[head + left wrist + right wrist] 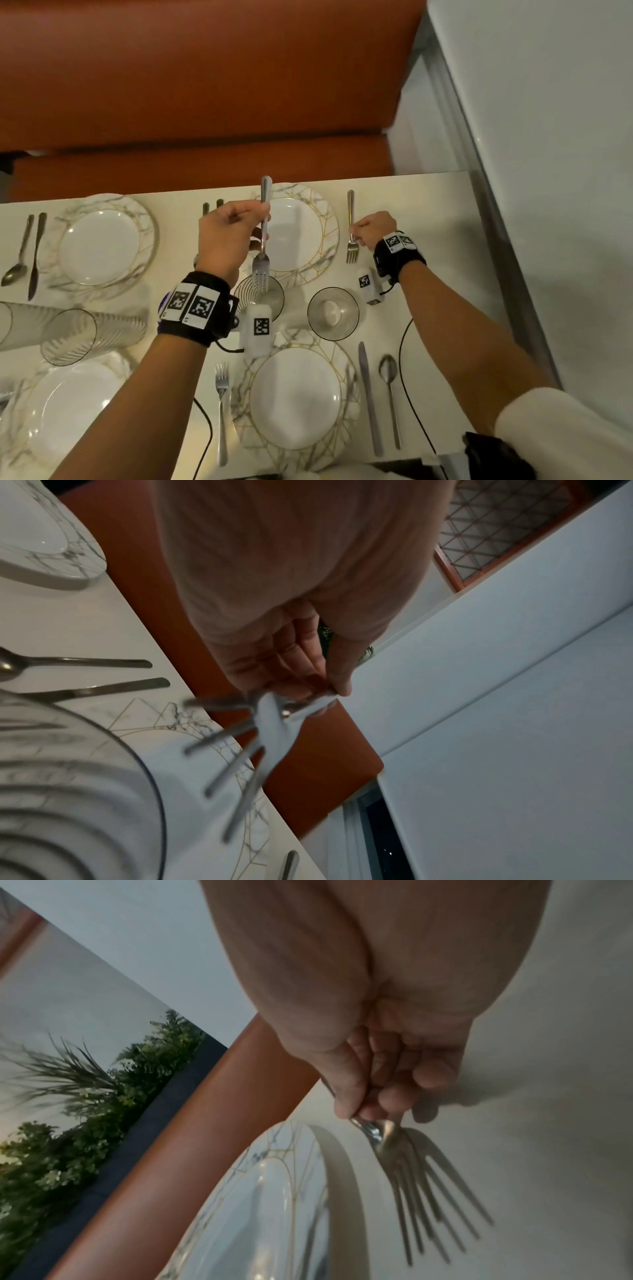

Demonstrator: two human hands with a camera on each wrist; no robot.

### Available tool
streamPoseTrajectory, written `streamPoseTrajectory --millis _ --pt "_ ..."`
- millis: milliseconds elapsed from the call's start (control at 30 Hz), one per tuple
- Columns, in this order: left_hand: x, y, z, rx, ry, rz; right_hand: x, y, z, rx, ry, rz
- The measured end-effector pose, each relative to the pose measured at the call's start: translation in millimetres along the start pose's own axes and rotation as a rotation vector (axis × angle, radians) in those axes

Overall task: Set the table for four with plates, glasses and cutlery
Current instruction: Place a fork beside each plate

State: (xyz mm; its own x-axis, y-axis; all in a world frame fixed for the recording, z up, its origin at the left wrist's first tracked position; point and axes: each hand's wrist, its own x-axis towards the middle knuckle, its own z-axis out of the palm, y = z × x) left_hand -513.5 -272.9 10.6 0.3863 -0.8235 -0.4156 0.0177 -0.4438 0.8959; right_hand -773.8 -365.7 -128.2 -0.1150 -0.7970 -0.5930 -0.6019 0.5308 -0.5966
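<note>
Four marbled plates stand on the white table (428, 219). My left hand (255, 222) pinches a fork (263, 240) by the middle of its handle. It holds the fork above the left side of the far right plate (308, 222), tines toward me over a ribbed glass (270, 298). In the left wrist view my left hand (329, 693) shows this fork (240, 761) blurred. My right hand (359, 233) pinches a second fork (350, 219) just right of that plate. The right wrist view shows my right hand (356, 1110) holding this fork (407, 1167) low over the table, beside the plate (274, 1191).
A knife and spoon (212, 207) lie left of the far right plate, partly behind my left hand. The near right plate (294, 397) has a fork (222, 411), knife (368, 394) and spoon (390, 394). A second glass (333, 313) stands by it, and more at left. An orange bench (205, 102) runs behind.
</note>
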Motion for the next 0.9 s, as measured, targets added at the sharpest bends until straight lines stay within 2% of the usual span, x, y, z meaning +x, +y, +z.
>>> streamPoseTrajectory --millis 133,233,633,767,900 --pt "2.6 4.0 0.9 -0.005 0.007 0.002 8.0 -2.9 7.6 -0.067 0.021 0.032" --pt "3.2 5.6 2.3 -0.009 0.002 -0.005 14.7 -9.4 11.1 -0.134 0.092 0.089" --pt "0.1 3.0 -2.1 -0.039 0.006 -0.020 15.7 -15.1 8.3 -0.288 0.140 0.058" --pt "-5.0 4.7 -9.3 -0.062 -0.004 0.003 -9.5 -32.8 -14.9 -0.284 0.152 -0.111" --pt "-12.9 2.4 -20.0 -0.086 -0.019 0.035 -66.2 -71.1 -42.0 -0.111 0.149 -0.339"
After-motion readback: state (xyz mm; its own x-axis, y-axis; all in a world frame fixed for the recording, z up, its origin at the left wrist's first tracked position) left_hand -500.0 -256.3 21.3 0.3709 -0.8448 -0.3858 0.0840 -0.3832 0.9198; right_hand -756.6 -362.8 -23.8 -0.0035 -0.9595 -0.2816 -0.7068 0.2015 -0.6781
